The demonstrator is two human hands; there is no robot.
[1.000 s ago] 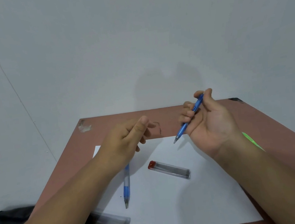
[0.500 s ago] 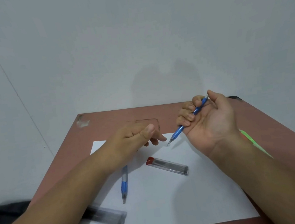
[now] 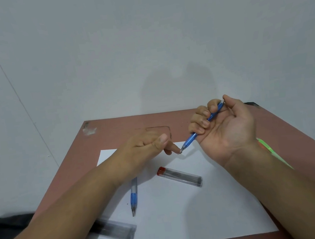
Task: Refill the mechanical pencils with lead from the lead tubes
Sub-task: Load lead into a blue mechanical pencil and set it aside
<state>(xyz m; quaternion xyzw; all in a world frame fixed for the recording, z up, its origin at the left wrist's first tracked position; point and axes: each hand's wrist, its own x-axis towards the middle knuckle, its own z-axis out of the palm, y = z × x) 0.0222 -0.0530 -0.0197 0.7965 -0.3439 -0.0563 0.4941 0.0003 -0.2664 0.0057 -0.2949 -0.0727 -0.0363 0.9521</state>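
Plain grey wall behind, brown table (image 3: 114, 128) with a white sheet (image 3: 202, 212) at frame centre. Lower left: clear lead tube (image 3: 114, 231), part under the forearm. Left hand (image 3: 146, 146) mid-frame, fingers curled, one fingertip extended touching the tip of the held pencil (image 3: 201, 128); whether it pinches a lead, cannot tell. Below it a second blue pencil (image 3: 133, 195) lies on the sheet, then a red-capped lead tube (image 3: 180, 176) at centre. Right hand (image 3: 226, 129) centre right grips the held pencil, thumb on the button end. Judgement: seating lead at the tip; keep thumb pressed, push straight, gently, or lead snaps. Count: two pencils, two tubes, two hands.
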